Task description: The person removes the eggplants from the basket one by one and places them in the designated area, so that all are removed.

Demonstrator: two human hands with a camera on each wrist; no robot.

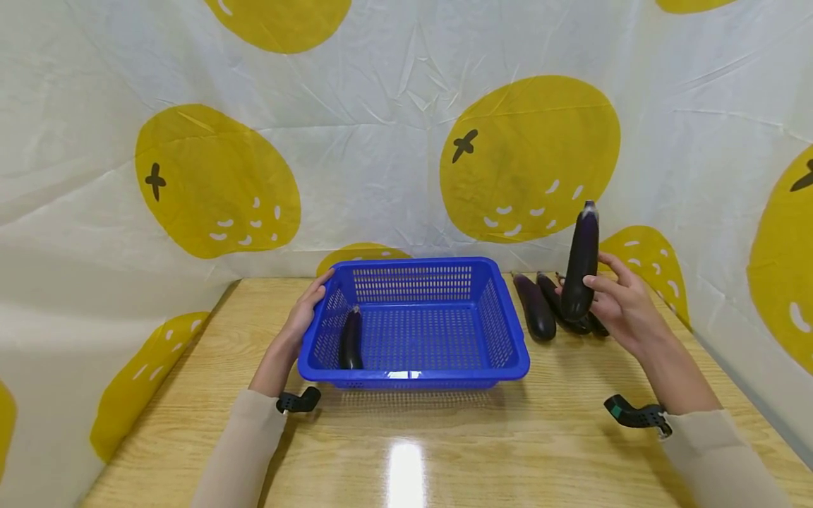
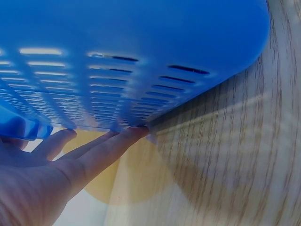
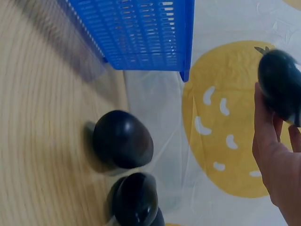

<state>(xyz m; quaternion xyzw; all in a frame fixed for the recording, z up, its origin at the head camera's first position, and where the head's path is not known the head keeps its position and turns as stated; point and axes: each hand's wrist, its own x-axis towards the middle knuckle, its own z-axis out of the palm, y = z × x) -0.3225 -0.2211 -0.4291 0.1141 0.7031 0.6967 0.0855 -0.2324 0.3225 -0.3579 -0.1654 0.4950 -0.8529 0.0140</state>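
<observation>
In the head view my right hand holds a dark purple eggplant upright above the table, its pale-capped stem end on top. The thumb lies across its lower front, and the fingers go behind it. The right wrist view shows the same eggplant in the fingers, at the right edge. My left hand rests along the left side of a blue plastic basket. Seen from the left wrist, its fingers stretch out nearly straight against the slotted outer wall. One eggplant lies inside the basket at the left.
Several more eggplants lie on the wooden table just right of the basket, partly behind the raised one. White cloth printed with yellow fruit hangs behind the table and along both sides.
</observation>
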